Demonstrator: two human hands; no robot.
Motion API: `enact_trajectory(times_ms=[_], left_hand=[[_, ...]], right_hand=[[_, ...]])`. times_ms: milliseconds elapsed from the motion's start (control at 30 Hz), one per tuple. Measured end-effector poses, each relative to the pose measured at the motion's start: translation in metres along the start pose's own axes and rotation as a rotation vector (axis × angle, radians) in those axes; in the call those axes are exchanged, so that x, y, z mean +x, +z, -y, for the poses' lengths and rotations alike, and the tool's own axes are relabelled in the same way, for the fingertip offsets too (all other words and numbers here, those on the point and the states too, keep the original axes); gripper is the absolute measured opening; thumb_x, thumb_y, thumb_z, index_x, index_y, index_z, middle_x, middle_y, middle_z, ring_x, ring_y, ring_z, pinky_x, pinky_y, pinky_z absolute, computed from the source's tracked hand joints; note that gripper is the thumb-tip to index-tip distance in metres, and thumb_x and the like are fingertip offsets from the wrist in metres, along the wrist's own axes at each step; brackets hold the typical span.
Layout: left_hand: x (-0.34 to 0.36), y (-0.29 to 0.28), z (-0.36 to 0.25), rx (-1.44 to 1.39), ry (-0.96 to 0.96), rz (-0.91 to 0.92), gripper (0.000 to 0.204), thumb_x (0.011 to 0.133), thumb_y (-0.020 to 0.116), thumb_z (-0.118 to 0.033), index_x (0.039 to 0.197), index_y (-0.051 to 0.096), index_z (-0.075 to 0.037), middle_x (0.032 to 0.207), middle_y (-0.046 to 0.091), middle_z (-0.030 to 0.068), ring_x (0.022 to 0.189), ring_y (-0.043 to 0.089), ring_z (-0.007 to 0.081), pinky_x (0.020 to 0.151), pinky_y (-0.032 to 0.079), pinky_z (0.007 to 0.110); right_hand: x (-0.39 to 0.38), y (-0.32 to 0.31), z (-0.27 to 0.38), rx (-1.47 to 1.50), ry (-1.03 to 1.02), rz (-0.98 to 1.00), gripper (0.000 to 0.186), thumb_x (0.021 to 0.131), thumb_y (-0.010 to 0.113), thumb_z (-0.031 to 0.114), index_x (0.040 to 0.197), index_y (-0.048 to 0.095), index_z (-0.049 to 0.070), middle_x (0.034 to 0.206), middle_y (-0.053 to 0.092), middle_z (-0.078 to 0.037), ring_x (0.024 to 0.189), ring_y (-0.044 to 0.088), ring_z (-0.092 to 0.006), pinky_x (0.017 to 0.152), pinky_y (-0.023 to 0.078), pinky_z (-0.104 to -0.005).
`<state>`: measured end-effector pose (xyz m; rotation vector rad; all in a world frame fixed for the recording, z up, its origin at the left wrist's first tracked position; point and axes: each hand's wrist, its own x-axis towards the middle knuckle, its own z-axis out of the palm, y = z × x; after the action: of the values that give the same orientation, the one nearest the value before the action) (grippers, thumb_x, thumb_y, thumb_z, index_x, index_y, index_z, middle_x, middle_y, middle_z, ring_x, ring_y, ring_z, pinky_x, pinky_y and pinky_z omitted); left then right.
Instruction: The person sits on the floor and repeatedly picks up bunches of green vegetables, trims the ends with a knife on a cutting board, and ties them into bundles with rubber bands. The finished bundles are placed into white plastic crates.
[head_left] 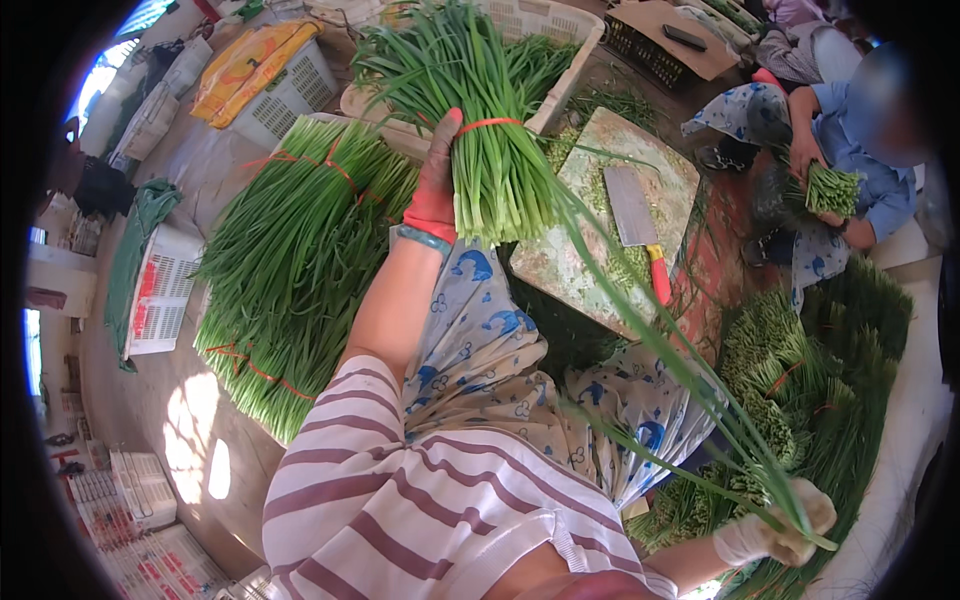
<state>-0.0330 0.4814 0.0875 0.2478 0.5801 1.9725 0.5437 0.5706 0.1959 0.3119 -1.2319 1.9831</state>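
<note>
Head view, left grip [436, 175] wrapped round banded greens [495, 150]

Over on the left there's a yellow bag [255, 68] draped over a pale crate [292, 95], plus a white crate [170, 285] with a green cloth [147, 235] hanging on it. Upper right, a dark phone [685, 37] is just lying on some cardboard [642, 20].

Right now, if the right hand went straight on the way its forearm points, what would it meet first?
The right hand would probably meet the piled greens first, then the pale surface beyond; depth is unclear, so it might pass above the leaves.
</note>
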Motion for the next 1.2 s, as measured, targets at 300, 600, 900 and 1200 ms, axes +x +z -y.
enact_trajectory(times_ms=[300,600,900,1200], left_hand=[[-0.034,0.013,-0.028,0.009,-0.076,0.116,0.066,0.092,0.067,-0.050,0.137,0.054,-0.002,0.122,0.068,0.0159,0.105,0.069,0.0288,0.095,0.057,0.045],[-0.030,0.021,0.010,0.130,-0.247,0.238,0.068,0.096,0.063,-0.047,0.145,0.048,-0.004,0.140,0.058,0.0145,0.122,0.061,0.0273,0.104,0.051,0.044],[-0.028,0.045,0.052,0.161,-0.741,0.236,0.057,0.096,0.065,-0.040,0.141,0.054,-0.005,0.130,0.066,0.0101,0.112,0.066,0.0207,0.100,0.053,0.036],[-0.106,0.031,0.038,-0.011,-1.029,0.108,0.059,0.097,0.065,-0.037,0.144,0.051,-0.004,0.139,0.061,0.0116,0.123,0.061,0.0213,0.110,0.045,0.035]], right_hand=[[0.030,-0.017,-0.020,-1.596,0.109,-0.597,0.023,0.091,0.065,0.017,0.102,0.064,-0.003,0.105,0.069,-0.010,0.082,0.063,-0.0166,0.067,0.049,-0.0291],[0.136,-0.036,-0.118,-0.678,0.100,-0.434,0.026,0.095,0.061,0.029,0.089,0.054,0.004,0.083,0.063,-0.010,0.070,0.066,-0.0185,0.075,0.060,-0.0402],[0.164,-0.008,-0.108,-0.863,0.210,-0.488,0.070,0.095,0.063,0.019,0.156,0.031,0.004,0.095,0.070,-0.006,0.055,0.050,-0.0038,0.048,0.039,-0.0174],[0.157,0.013,-0.112,-1.143,0.216,-0.289,0.010,0.090,0.070,-0.001,0.099,0.068,0.001,0.108,0.071,-0.014,0.086,0.069,-0.0141,0.066,0.053,-0.0219]])
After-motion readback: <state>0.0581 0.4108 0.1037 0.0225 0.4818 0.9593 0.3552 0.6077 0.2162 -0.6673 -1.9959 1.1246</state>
